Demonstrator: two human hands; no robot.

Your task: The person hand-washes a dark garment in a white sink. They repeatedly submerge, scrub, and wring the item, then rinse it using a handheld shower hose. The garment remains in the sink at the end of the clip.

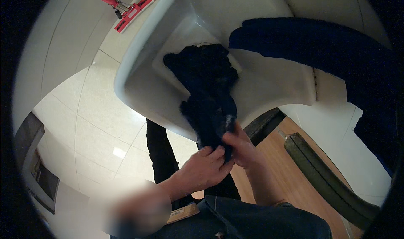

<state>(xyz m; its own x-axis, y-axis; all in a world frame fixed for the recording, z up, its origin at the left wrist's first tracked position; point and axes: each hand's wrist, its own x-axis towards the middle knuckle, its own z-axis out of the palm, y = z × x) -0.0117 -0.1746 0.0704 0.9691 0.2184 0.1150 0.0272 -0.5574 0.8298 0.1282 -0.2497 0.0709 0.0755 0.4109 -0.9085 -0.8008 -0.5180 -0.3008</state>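
A long, bunched dark blue cloth lies in a white ceramic basin. Its far end is heaped over the bottom of the basin, and its near end comes out over the front rim. My left hand has its fingers wrapped round that near end. Close beside it on the right, my right hand grips the same cloth, its fingers slightly blurred. A second dark blue cloth is draped over the basin's right side and hangs down toward the right edge of the picture.
A red mop head on a metal pole rests on the tiled floor at the far left. A green padded bar stands at the right over a wood-coloured panel. A blurred patch covers the lower left.
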